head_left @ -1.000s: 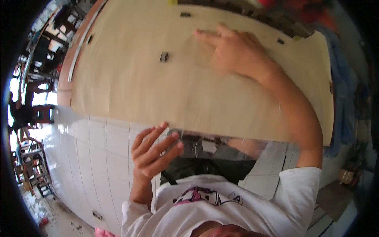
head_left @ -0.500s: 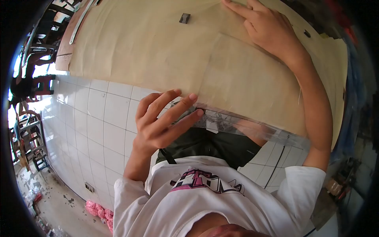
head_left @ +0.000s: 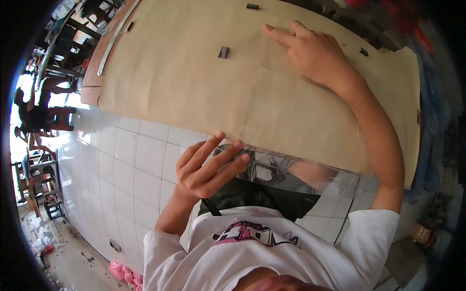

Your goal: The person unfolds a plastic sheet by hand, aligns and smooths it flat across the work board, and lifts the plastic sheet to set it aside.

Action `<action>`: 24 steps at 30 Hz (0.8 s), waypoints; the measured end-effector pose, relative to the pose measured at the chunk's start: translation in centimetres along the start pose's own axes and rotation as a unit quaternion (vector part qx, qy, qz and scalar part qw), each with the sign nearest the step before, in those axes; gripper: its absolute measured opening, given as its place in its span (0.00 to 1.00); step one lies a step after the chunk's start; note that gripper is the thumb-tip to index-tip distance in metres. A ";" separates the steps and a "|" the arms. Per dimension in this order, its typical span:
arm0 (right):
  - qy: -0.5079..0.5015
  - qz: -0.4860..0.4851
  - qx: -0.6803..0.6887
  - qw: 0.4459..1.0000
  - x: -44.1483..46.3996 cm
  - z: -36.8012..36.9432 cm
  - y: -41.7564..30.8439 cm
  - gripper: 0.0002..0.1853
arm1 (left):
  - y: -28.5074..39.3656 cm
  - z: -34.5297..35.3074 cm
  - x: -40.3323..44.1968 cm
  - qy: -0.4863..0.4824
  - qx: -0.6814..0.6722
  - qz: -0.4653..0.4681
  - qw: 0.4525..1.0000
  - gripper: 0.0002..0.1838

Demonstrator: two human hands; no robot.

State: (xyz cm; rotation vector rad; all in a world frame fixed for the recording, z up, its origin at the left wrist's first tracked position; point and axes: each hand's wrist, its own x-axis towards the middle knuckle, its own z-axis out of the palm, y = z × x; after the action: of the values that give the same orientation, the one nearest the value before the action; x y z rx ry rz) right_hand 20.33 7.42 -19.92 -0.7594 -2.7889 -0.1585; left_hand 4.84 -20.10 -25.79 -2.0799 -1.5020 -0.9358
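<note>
A large tan sheet of paper [head_left: 170, 82] covers the table. Over its near right part lies a clear plastic sheet [head_left: 335, 182], which hangs past the near edge. My left hand [head_left: 206, 167] is at that edge, fingers apart, with fingertips by the corner of the plastic. My right hand [head_left: 318, 53] lies on the upper right of the paper with its fingers spread and the index finger stretched to the left. Small dark blocks rest on the paper, one [head_left: 224, 52] left of my right hand and another [head_left: 252, 7] near the top.
A metal ruler [head_left: 114, 41] lies at the table's left end. Blue plastic [head_left: 429, 131] hangs at the right. Other people [head_left: 36, 114] are at the far left, near stools. A pink bundle [head_left: 125, 272] is on the tiled floor [head_left: 116, 169].
The camera view has shifted and tilted between frames. Against the paper, both hands stay in about the same places. The blocks show no clear movement.
</note>
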 end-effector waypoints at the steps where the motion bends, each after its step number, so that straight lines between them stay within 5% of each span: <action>1: -0.034 0.012 0.023 0.999 0.0 -0.3 -0.1 0.32 | 0.0 -0.1 0.2 -0.003 0.001 0.000 1.000 0.10; 6: -0.067 0.024 0.021 0.997 -0.3 0.0 -0.1 0.30 | -2.1 -2.1 2.3 -0.010 -0.138 0.011 0.990 0.10; 8: 0.078 0.001 0.035 0.996 -0.6 1.8 0.6 0.25 | -3.4 -3.3 2.9 0.034 -0.193 -0.065 0.979 0.08; 11: 0.006 0.026 0.071 0.997 -0.3 0.9 0.5 0.15 | -8.0 -5.6 5.6 0.086 -0.123 -0.140 0.979 0.05; 13: 0.014 0.009 0.064 0.998 -0.3 1.7 1.0 0.16 | -12.6 -6.4 9.6 0.090 -0.087 -0.261 0.957 0.07; 14: 0.017 -0.010 0.059 0.998 -0.3 1.8 1.1 0.19 | -17.0 -6.2 11.1 0.142 -0.141 -0.239 0.950 0.07; 15: 0.021 -0.010 0.057 0.998 -0.3 1.4 1.1 0.19 | -18.4 -7.1 13.8 0.094 0.036 -0.281 0.954 0.08; 16: 0.001 -0.003 0.072 0.997 -0.3 1.1 1.0 0.18 | -20.1 -7.7 15.6 0.055 0.266 -0.270 0.924 0.09; 17: -0.019 0.005 0.086 0.996 -0.2 0.8 0.9 0.17 | -22.3 -8.3 15.5 0.151 0.202 -0.112 0.961 0.09; 20: 0.055 0.002 0.073 0.996 -0.3 2.2 1.1 0.06 | -16.2 -8.1 16.9 0.272 0.108 -0.075 0.953 0.12; 22: 0.046 0.007 0.066 0.997 -0.3 2.0 1.0 0.06 | -10.3 -5.8 14.5 0.146 0.032 -0.077 0.986 0.17; 24: 0.034 0.004 0.056 0.998 -0.1 1.3 0.8 0.06 | -4.1 -3.4 14.3 -0.082 -0.059 -0.056 0.993 0.22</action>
State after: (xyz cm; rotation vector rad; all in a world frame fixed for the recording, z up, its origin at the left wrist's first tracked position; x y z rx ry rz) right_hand 20.60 8.30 -21.17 -0.7228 -2.7042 -0.0267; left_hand 2.78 -11.45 -13.33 -2.2238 -1.6988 -0.9342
